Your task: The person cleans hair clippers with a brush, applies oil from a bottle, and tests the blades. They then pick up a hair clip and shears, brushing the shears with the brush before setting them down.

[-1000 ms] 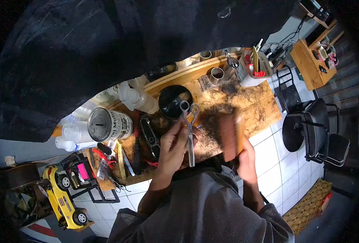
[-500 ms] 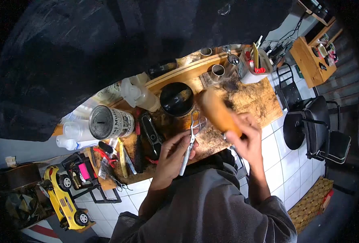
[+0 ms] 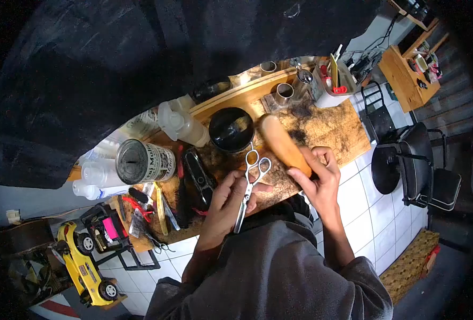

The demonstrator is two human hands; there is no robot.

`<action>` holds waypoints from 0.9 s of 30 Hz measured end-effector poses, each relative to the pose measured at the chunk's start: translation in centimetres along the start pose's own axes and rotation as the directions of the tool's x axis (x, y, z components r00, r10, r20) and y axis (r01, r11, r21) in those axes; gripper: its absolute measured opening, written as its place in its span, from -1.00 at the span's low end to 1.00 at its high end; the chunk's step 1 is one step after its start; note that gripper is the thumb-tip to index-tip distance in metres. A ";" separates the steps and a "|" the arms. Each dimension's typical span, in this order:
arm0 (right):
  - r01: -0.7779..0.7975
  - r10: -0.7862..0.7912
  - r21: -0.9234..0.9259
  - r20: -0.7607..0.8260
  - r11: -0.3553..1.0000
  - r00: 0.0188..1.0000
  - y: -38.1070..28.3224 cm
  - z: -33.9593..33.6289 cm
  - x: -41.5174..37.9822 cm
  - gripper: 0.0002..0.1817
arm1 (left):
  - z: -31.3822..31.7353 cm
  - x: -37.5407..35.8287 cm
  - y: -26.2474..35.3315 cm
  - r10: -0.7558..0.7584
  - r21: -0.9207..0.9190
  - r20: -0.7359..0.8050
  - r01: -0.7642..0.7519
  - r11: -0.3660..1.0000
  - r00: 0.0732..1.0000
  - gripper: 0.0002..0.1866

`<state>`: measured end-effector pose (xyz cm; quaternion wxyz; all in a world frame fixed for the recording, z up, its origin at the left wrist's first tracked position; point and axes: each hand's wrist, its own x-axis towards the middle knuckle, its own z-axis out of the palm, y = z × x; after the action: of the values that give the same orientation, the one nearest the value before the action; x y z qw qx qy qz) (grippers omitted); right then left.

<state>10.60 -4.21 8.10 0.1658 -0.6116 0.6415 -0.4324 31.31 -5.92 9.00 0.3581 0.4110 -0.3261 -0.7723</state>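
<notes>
In my left hand (image 3: 227, 201) is a pair of silver thinning scissors (image 3: 248, 188), pinched near the pivot. Their finger rings point away from me, and the toothed blade points back toward my body. My right hand (image 3: 323, 178) grips one end of a brush with a smooth tan wooden back (image 3: 283, 143), held tilted above the table. Dark bristles seem to show along its right side. Brush and scissors are apart. Beyond the scissors' rings stands a glossy black bowl (image 3: 231, 129).
Left on the hair-strewn wooden table (image 3: 343, 125) are black hair clippers (image 3: 199, 173), a tin can (image 3: 144, 161), spray bottles (image 3: 180, 125) and several combs. A metal cup (image 3: 284, 93) and a white tool container (image 3: 332, 96) stand at the back right. Dark cloth hangs above.
The scissors have turned slightly in my left hand, and both finger rings now show clearly. The brush, blurred before, is now sharper and nearly still, with my right hand slightly left and lower.
</notes>
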 end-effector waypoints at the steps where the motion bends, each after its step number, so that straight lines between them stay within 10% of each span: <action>1: 0.002 -0.002 0.002 -0.002 1.000 1.000 0.1 -0.1 -0.1 -0.49 | -0.1 0.1 -0.1 0.002 0.002 0.000 -0.002 1.000 1.000 -0.77; 4: 0.186 -0.255 0.272 0.243 0.944 0.936 0.3 -1.0 -0.4 -0.50 | -0.3 0.5 -1.7 -0.036 -0.104 -0.136 0.022 0.994 0.990 -0.77; 5: 0.186 -0.296 0.304 0.371 0.934 0.880 -0.6 -1.3 -0.5 -0.53 | -1.8 1.6 -3.5 0.177 -0.026 -0.011 -0.178 0.984 0.984 -0.77; 7: 0.212 -0.342 0.300 0.497 0.930 0.797 -1.5 -1.1 -1.1 -0.55 | -0.8 1.1 -1.6 0.012 -0.105 -0.137 -0.027 0.994 0.991 -0.79; 13: 0.022 -0.028 0.060 0.116 0.998 0.993 1.3 -0.1 0.0 -0.51 | -1.4 -0.2 -0.3 -0.043 0.096 -0.010 0.043 0.994 0.999 -0.79; 16: -0.117 0.116 0.047 0.016 0.992 0.993 0.9 -0.5 0.4 -0.54 | -1.6 0.0 -1.0 0.000 -0.116 0.094 0.011 0.993 0.996 -0.77; 23: 0.192 -0.334 0.329 0.459 0.925 0.823 -1.1 -1.1 -1.2 -0.52 | -1.4 0.9 -2.8 0.061 -0.057 -0.026 -0.062 0.996 0.998 -0.72; 27: 0.152 -0.168 0.104 0.171 0.983 0.971 1.3 -0.5 -0.3 -0.54 | -0.9 0.0 -1.4 -0.031 0.050 -0.050 0.034 0.998 0.998 -0.77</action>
<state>9.50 -3.88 7.30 0.2150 -0.6897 0.5523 -0.4160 31.74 -5.33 7.46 0.3429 0.4443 -0.3298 -0.7591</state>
